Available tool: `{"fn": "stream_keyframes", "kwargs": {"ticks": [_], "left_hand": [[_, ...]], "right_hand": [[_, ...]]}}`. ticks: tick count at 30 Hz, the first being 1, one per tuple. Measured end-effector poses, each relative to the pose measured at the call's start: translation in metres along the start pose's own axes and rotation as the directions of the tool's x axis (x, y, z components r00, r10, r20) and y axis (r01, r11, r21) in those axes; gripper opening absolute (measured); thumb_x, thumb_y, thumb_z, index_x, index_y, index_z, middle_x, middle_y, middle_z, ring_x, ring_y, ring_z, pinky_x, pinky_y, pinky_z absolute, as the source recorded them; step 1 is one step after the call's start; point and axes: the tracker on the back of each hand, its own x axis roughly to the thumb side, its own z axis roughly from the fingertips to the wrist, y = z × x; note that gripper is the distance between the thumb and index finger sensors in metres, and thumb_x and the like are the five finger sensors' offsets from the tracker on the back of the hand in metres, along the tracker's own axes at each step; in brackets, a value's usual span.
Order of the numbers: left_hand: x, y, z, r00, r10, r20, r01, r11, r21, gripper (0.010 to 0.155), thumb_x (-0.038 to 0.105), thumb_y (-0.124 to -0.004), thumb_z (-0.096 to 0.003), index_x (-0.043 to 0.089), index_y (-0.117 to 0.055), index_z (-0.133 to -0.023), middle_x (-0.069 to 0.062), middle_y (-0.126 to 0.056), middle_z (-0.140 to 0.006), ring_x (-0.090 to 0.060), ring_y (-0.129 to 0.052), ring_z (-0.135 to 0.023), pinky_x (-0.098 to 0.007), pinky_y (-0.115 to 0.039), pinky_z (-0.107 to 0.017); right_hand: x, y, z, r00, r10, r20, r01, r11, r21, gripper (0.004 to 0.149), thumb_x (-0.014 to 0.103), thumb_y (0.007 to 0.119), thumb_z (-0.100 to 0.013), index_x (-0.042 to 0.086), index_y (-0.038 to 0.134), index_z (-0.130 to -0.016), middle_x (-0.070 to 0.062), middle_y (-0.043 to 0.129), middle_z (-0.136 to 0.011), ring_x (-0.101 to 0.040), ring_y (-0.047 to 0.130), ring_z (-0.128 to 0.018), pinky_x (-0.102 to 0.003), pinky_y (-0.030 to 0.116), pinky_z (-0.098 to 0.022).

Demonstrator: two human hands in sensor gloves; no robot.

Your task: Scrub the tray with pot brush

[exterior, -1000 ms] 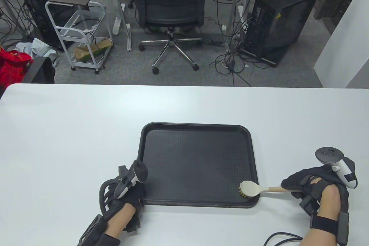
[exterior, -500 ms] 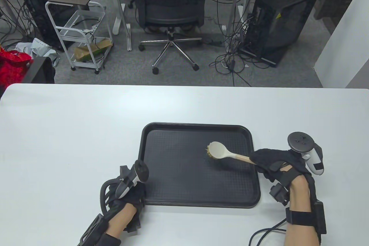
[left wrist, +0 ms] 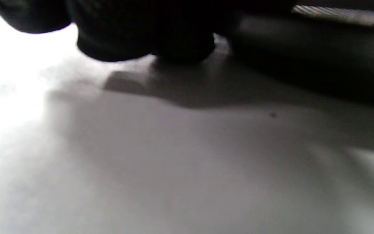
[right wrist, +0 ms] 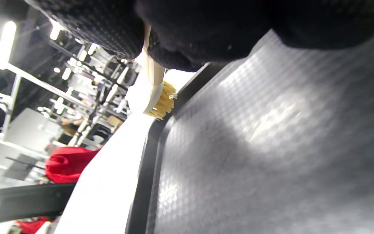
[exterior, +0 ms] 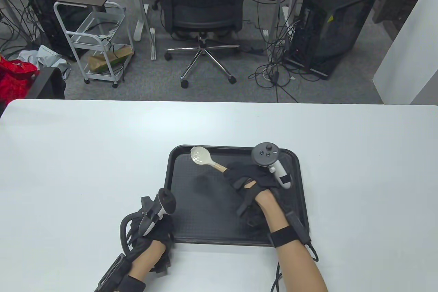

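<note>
A black textured tray [exterior: 181,199] lies on the white table [exterior: 68,155] near the front. My right hand [exterior: 244,175] is over the tray and grips the wooden handle of the pot brush [exterior: 202,157]. The brush's white head is at the tray's far left corner. In the right wrist view the brush [right wrist: 149,94] has its yellow bristles toward the tray's floor [right wrist: 255,146]; I cannot tell if they touch. My left hand [exterior: 154,223] rests at the tray's near left corner. The left wrist view shows dark fingers [left wrist: 141,35] on the table beside the tray's rim [left wrist: 313,55].
Beyond the table's far edge stand an office chair [exterior: 203,4], a white wire cart [exterior: 95,38], and two black computer towers [exterior: 328,28]. A cable [exterior: 294,271] trails from my right forearm over the table.
My right hand has carried the brush from the tray's near right corner, across the middle, to its far left corner. The left hand and the tray have stayed put.
</note>
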Motion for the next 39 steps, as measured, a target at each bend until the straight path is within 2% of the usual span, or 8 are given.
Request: {"fn": "stream_keyframes", "kwargs": {"ticks": [6, 8, 10, 15, 16, 25, 36, 39], "left_hand": [[-0.003, 0.000, 0.000, 0.999, 0.035, 0.001, -0.035, 0.999, -0.010, 0.064, 0.044, -0.076, -0.0434, 0.007, -0.057, -0.092, 0.000, -0.089, -0.060, -0.019, -0.097, -0.037, -0.047, -0.083, -0.039], [-0.002, 0.000, -0.001, 1.000, 0.031, 0.006, -0.031, 0.999, -0.011, 0.064, 0.044, -0.076, -0.0435, 0.007, -0.057, -0.092, 0.000, -0.089, -0.060, -0.019, -0.097, -0.038, -0.047, -0.083, -0.039], [-0.002, 0.000, -0.001, 1.000, 0.023, 0.005, -0.023, 1.000, -0.007, 0.064, 0.044, -0.076, -0.0435, 0.007, -0.057, -0.092, 0.000, -0.089, -0.060, -0.019, -0.097, -0.038, -0.048, -0.083, -0.039], [-0.001, 0.001, -0.001, 1.000, 0.017, 0.005, -0.017, 1.000, -0.006, 0.064, 0.044, -0.075, -0.0436, 0.007, -0.057, -0.093, 0.000, -0.089, -0.060, -0.019, -0.097, -0.038, -0.048, -0.082, -0.039], [-0.001, 0.001, -0.001, 1.000, 0.019, 0.002, -0.019, 1.000, -0.006, 0.064, 0.044, -0.076, -0.0436, 0.007, -0.057, -0.093, 0.000, -0.089, -0.060, -0.019, -0.097, -0.038, -0.048, -0.082, -0.040], [0.000, 0.000, 0.001, 1.000, 0.015, -0.008, -0.015, 1.000, -0.009, 0.064, 0.044, -0.074, -0.0441, 0.007, -0.055, -0.093, 0.000, -0.088, -0.061, -0.020, -0.096, -0.040, -0.048, -0.081, -0.041], [0.000, 0.000, 0.002, 1.000, 0.007, -0.017, -0.007, 1.000, -0.011, 0.064, 0.044, -0.074, -0.0443, 0.008, -0.055, -0.094, 0.001, -0.087, -0.061, -0.020, -0.096, -0.040, -0.048, -0.081, -0.042], [0.000, 0.000, 0.002, 1.000, 0.009, -0.017, -0.009, 1.000, -0.013, 0.064, 0.044, -0.074, -0.0444, 0.008, -0.055, -0.094, 0.001, -0.087, -0.061, -0.020, -0.096, -0.040, -0.048, -0.081, -0.042]], "right_hand": [[0.022, 0.034, -0.022, 0.998, 0.039, -0.049, -0.040, 0.999, -0.024, 0.056, 0.039, 0.079, -0.048, 0.007, 0.069, -0.092, -0.007, 0.092, -0.055, -0.016, 0.094, -0.017, -0.042, 0.084, -0.022], [0.028, 0.043, -0.027, 0.998, 0.051, -0.048, -0.051, 0.999, 0.002, 0.055, 0.040, 0.078, -0.049, 0.007, 0.069, -0.093, -0.006, 0.092, -0.055, -0.016, 0.094, -0.017, -0.041, 0.084, -0.022], [0.030, 0.049, -0.029, 0.997, 0.056, -0.045, -0.056, 0.998, 0.016, 0.056, 0.040, 0.078, -0.049, 0.007, 0.068, -0.093, -0.006, 0.092, -0.055, -0.016, 0.094, -0.017, -0.041, 0.084, -0.022], [0.028, 0.049, -0.028, 0.992, 0.088, -0.095, -0.093, 0.995, -0.044, 0.055, 0.039, 0.077, -0.049, 0.005, 0.070, -0.092, -0.009, 0.094, -0.053, -0.020, 0.095, -0.016, -0.045, 0.083, -0.021], [0.027, 0.047, -0.027, 0.990, 0.097, -0.099, -0.104, 0.992, -0.072, 0.055, 0.039, 0.078, -0.049, 0.005, 0.071, -0.092, -0.009, 0.095, -0.052, -0.020, 0.095, -0.015, -0.045, 0.083, -0.020], [-0.001, 0.017, -0.012, 0.984, 0.098, -0.151, -0.116, 0.987, -0.113, 0.055, 0.039, 0.079, -0.049, 0.005, 0.073, -0.091, -0.011, 0.096, -0.051, -0.022, 0.095, -0.014, -0.046, 0.083, -0.019], [-0.053, -0.032, 0.017, 0.973, 0.064, -0.223, -0.109, 0.974, -0.197, 0.055, 0.039, 0.079, -0.049, 0.004, 0.074, -0.091, -0.012, 0.097, -0.051, -0.022, 0.095, -0.012, -0.046, 0.083, -0.018], [-0.059, -0.048, 0.022, 0.963, 0.078, -0.258, -0.125, 0.977, -0.171, 0.055, 0.038, 0.079, -0.050, 0.003, 0.073, -0.091, -0.014, 0.097, -0.053, -0.023, 0.096, -0.013, -0.046, 0.083, -0.018]]}}
